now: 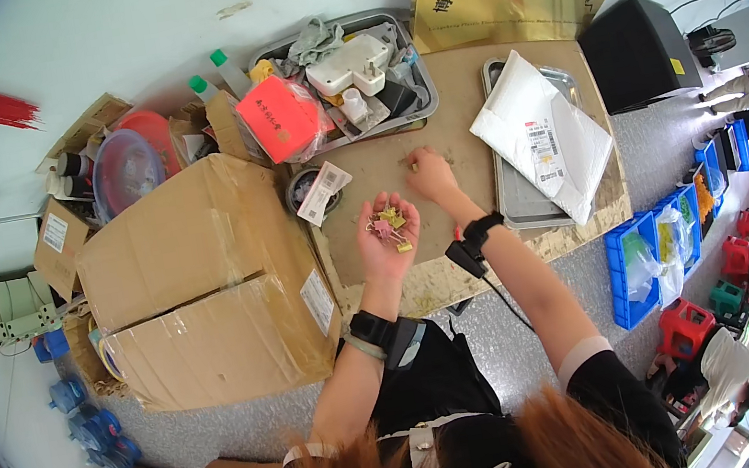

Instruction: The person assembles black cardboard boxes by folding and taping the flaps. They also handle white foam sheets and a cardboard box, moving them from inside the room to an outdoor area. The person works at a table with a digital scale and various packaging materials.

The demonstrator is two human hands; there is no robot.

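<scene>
Palm up over the table, my left hand cups several small binder clips, yellow and pink with wire handles. My right hand is at the tabletop, its fingers pinched together. Whatever lies between those fingertips is mostly hidden; only a tiny yellowish bit shows. Left of both hands stands a round dark container with a white, printed packet leaning across it. Each of my wrists wears a black strapped device.
A large cardboard box stands close on the left. Behind the hands sits a cluttered tray beside a red box. On the right, a white mailing bag lies on a metal tray. Blue crates stand beyond.
</scene>
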